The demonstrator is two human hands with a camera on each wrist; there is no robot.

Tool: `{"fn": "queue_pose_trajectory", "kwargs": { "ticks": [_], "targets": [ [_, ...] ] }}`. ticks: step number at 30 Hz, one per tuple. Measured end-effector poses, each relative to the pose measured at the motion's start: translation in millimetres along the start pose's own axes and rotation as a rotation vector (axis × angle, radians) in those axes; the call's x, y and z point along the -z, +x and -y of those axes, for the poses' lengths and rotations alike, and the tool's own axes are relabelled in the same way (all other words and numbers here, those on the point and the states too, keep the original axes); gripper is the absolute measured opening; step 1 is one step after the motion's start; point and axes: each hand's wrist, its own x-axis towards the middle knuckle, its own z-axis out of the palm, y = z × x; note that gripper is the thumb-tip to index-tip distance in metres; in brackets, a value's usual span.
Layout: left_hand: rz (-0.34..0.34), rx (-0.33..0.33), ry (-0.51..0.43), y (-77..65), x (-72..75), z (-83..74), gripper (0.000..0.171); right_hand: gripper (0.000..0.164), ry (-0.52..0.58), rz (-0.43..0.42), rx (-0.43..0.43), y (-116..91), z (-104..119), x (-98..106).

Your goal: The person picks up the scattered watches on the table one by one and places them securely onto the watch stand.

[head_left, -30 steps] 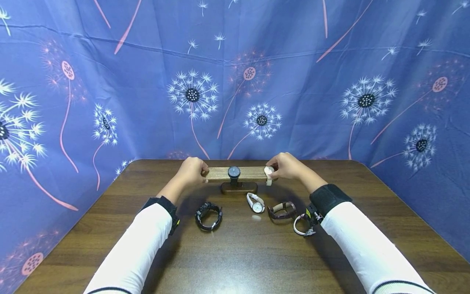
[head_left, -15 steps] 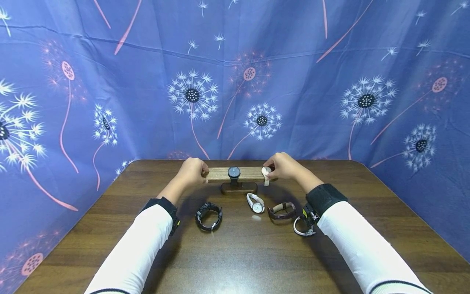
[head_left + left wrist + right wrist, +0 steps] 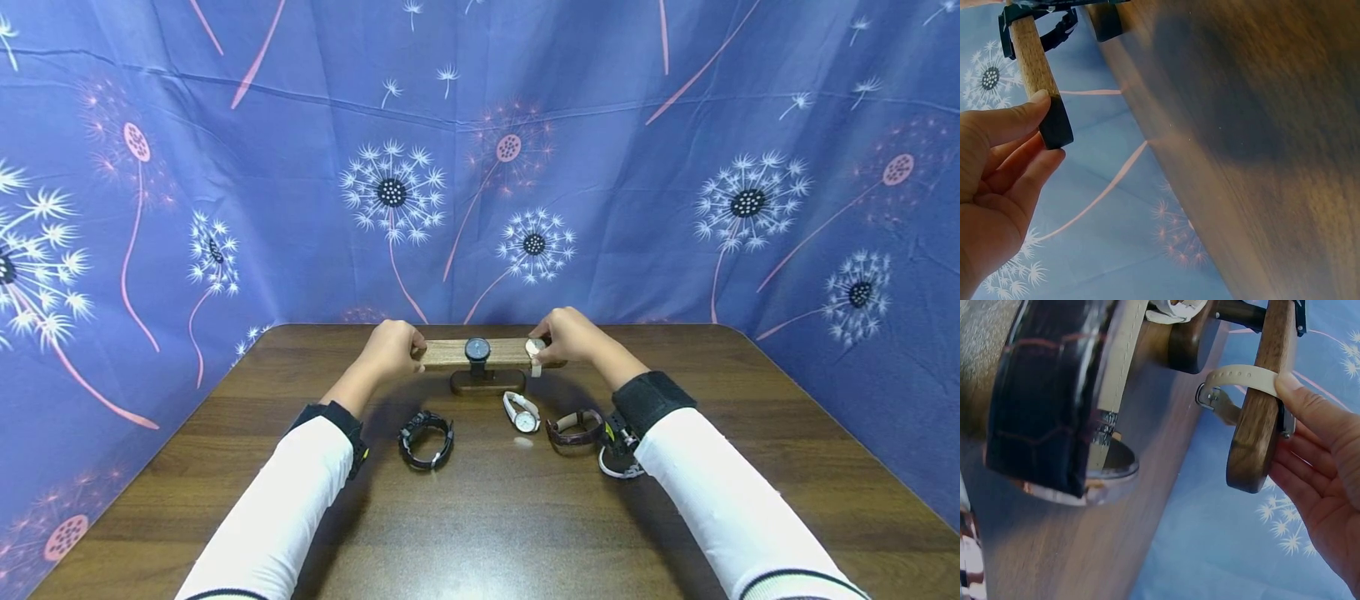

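Note:
A wooden watch stand (image 3: 442,352) with a horizontal bar on a dark base stands toward the back of the table. My left hand (image 3: 388,350) pinches the bar's left end; in the left wrist view, thumb and fingers (image 3: 1019,119) close on its dark tip. A black watch (image 3: 477,351) hangs round the middle of the bar. Near the right end, a watch with a cream strap (image 3: 1250,378) loops round the bar. My right hand (image 3: 573,336) grips that watch, thumb on the strap and fingers behind the case.
On the table (image 3: 480,525) in front of the stand lie a black watch (image 3: 425,442), a white-strapped watch (image 3: 522,413), a brown leather watch (image 3: 575,429) and another white watch (image 3: 619,467), partly hidden by the right wrist camera. A blue dandelion-print cloth (image 3: 465,167) hangs behind.
My right hand has slid the cream-strapped watch leftward along the bar, toward the black watch. My left hand has stayed on the bar's left end.

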Motion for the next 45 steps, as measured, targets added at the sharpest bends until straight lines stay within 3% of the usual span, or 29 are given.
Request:
{"fn": "queue_pose_trajectory", "kwargs": {
  "ticks": [5,9,13,19,25,31,41,45],
  "targets": [
    [0.011,0.012,-0.005,0.5,0.5,0.0,0.036,0.038,-0.043,0.007,0.016,3.7,6.6,1.0],
    [0.012,0.045,-0.016,0.4,-0.3,0.5,0.015,0.041,-0.06,0.022,0.009,6.2,12.4,2.5],
    [0.01,0.062,-0.028,0.2,-2.4,0.4,0.025,0.041,-0.056,0.026,0.009,7.4,14.3,1.1],
    [0.008,0.052,-0.026,-1.4,-1.8,0.0,0.02,0.041,-0.059,0.012,0.015,10.8,13.8,-3.1],
    [0.003,0.06,-0.044,-2.0,-2.3,1.5,0.029,0.039,-0.031,0.042,0.005,13.6,18.8,-2.4],
    [0.005,0.034,-0.029,1.4,-3.1,2.6,0.013,0.038,-0.033,0.042,0.024,17.5,21.8,-2.8],
    [0.007,0.03,-0.025,3.6,-0.5,3.5,0.016,0.04,-0.023,0.056,0.054,23.2,29.9,-2.0],
    [0.016,0.004,-0.014,3.0,-0.5,4.6,0.035,0.039,-0.012,0.071,0.052,26.7,33.6,-3.2]
  ]
}}
